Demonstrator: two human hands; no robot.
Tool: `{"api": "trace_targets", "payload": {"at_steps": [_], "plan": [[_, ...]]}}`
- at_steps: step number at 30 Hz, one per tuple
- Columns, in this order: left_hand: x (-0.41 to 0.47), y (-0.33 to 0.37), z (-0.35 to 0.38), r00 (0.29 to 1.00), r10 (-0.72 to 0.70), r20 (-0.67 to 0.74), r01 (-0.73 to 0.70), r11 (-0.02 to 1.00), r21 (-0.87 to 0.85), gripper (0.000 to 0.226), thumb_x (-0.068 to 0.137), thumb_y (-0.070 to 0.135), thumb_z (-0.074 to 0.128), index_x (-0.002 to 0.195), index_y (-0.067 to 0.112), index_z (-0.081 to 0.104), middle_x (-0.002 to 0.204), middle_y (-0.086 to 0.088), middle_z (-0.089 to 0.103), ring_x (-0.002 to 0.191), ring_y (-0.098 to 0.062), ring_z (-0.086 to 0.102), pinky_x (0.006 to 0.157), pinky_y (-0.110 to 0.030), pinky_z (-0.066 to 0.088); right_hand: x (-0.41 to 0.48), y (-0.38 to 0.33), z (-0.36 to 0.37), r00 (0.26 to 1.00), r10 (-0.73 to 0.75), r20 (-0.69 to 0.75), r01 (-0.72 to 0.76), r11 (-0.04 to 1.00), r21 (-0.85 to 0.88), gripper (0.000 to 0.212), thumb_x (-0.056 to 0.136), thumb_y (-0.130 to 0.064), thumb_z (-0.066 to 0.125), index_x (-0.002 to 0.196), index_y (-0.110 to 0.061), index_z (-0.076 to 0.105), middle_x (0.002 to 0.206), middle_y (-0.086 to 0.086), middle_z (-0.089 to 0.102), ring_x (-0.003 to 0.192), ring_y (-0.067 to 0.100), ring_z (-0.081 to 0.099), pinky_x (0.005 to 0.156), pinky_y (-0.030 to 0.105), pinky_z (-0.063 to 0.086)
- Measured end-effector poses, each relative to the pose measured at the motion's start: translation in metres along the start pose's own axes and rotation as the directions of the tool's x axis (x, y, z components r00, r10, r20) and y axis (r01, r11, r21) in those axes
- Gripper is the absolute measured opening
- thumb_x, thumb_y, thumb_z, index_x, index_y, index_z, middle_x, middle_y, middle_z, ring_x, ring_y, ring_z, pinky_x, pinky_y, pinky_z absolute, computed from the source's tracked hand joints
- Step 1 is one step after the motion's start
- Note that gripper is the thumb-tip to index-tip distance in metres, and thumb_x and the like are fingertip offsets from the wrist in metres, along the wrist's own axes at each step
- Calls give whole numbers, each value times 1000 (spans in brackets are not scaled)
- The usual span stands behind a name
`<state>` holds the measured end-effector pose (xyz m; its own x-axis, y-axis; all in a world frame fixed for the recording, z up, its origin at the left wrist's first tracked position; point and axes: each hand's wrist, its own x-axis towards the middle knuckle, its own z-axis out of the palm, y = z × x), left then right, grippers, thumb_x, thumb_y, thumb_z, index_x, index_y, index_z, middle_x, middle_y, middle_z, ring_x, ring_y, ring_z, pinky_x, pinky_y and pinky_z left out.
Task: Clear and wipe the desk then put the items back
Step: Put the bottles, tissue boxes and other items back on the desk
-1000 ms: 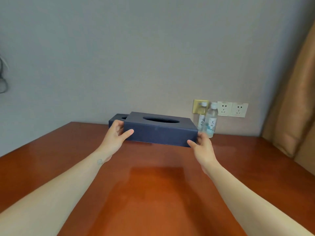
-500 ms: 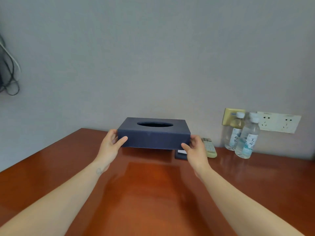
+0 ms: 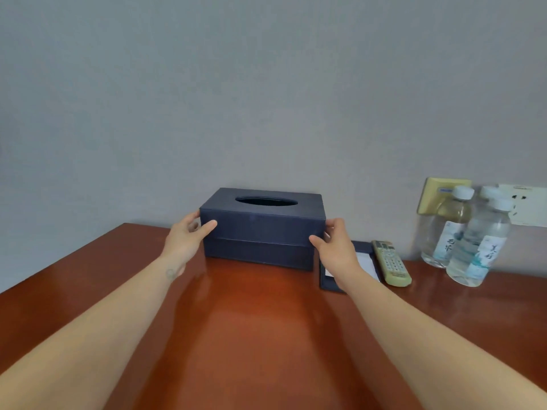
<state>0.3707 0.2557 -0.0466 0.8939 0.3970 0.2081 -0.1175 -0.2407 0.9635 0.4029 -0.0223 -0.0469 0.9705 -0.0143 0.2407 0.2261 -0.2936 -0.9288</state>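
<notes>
Navy tissue box [image 3: 262,229], long axis left-right, oval slot [image 3: 266,201] upward.

One box [image 3: 262,229] stood on one desk [image 3: 251,335]. There were two hands: a left hand [image 3: 185,241] at the box's left end and a right hand [image 3: 337,250] at its right end. Right of the box lay one pad [image 3: 367,260] and one remote [image 3: 390,263]. Farther right stood two bottles, a far bottle [image 3: 444,232] and a near bottle [image 3: 476,247]. On the wall there were two plates, a yellow plate [image 3: 438,190] and a white plate [image 3: 528,210].
</notes>
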Motion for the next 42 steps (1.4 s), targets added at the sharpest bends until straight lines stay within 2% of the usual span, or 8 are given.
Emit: {"api": "trace_targets", "payload": {"at_steps": [6,17,21,26,30,34,37,42], "plan": [[25,-13,-7,1000,-29,-8,29,999,20,51,87,43,67,136,35,54,132,7,60,126,-20,52,108,-45,41,5,4,9,1000,-15,5,15,996,-83,24,99,-17,51,119,-17,39,123,-1,56,111,18,54,85,27,39],[28,-10,-1,997,-72,-40,73,997,16,50,90,39,66,138,31,53,134,1,59,127,-22,52,109,-44,40,3,1,7,1000,-11,-1,11,984,-179,29,99,-24,53,123,-14,41,129,3,60,114,20,54,81,25,37],[20,-4,7,997,-72,-31,76,989,127,47,96,31,59,140,20,49,133,-4,57,125,-24,51,101,-33,41,1,-2,1,998,40,52,-28,979,-201,35,97,-22,57,128,-13,42,133,6,57,120,23,53,88,28,42],[-6,-4,19,980,-155,-123,176,968,179,73,87,39,69,140,5,33,140,-15,45,127,-31,46,98,-38,40,-24,6,-17,998,52,46,-44,986,-160,37,92,-18,63,127,-15,50,134,5,57,125,20,53,98,29,43],[-34,13,35,987,-94,-132,119,974,195,77,86,39,71,142,7,28,145,-17,38,127,-31,45,99,-38,41,-44,0,-47,999,54,-9,-55,988,-144,32,93,-17,62,124,-16,55,133,1,59,119,15,56,83,21,42],[-65,41,56,999,4,-39,3,984,179,72,89,38,67,143,12,27,133,-11,49,120,-24,48,92,-34,39,-69,-5,-85,997,46,-69,-56,987,-151,23,92,-16,61,115,-17,60,116,-3,64,96,8,58,64,9,41],[-92,61,71,993,29,114,-49,983,176,65,91,42,63,141,17,31,115,2,57,116,-20,52,90,-33,37,-89,-6,-114,992,65,-108,-81,984,-157,19,91,-18,62,110,-20,63,108,-5,68,98,13,61,73,21,44],[-140,92,103,936,85,343,-162,965,205,51,92,44,60,135,24,41,112,9,58,111,-14,54,88,-31,38,-129,-12,-162,984,53,-168,-84,980,-181,12,91,-21,63,102,-22,64,105,-2,70,96,15,62,84,29,48]]}}
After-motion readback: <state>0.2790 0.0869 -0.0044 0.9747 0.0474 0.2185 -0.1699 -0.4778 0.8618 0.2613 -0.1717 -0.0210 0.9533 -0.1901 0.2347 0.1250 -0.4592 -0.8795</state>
